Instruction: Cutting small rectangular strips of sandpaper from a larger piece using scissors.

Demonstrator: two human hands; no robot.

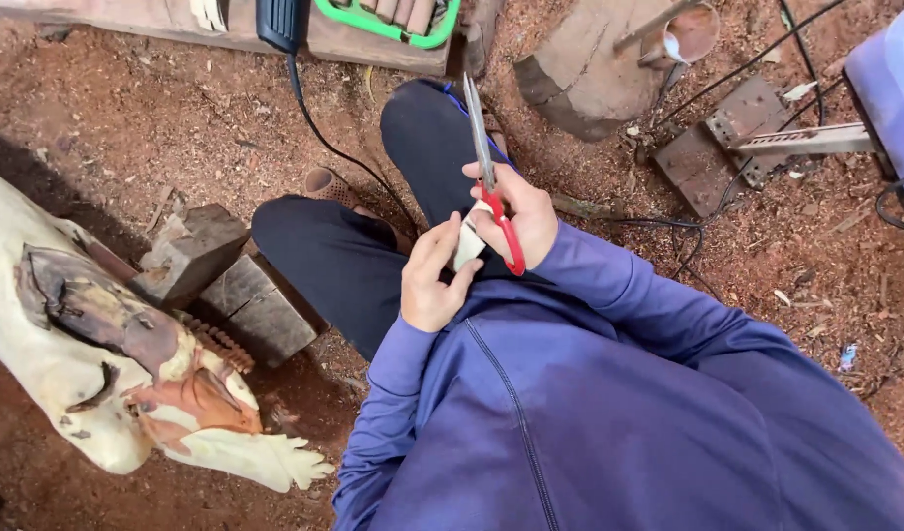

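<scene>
Left hand pinches small pale piece over the lap, steadying it | right hand grips red-handled scissors, blades closed, pointing away, beside piece | carved pale log far left on sawdust.

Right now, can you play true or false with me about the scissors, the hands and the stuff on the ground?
1. The right hand holds scissors with red handles. True.
2. The left hand is empty. False: its fingers grip a small pale piece by the scissors.
3. The scissor blades point down at the lap. False: they point up and away from the body.
4. A big pale carved log lies on the person's left. True.
5. The ground is green grass. False: it is reddish sawdust and dirt.
</scene>
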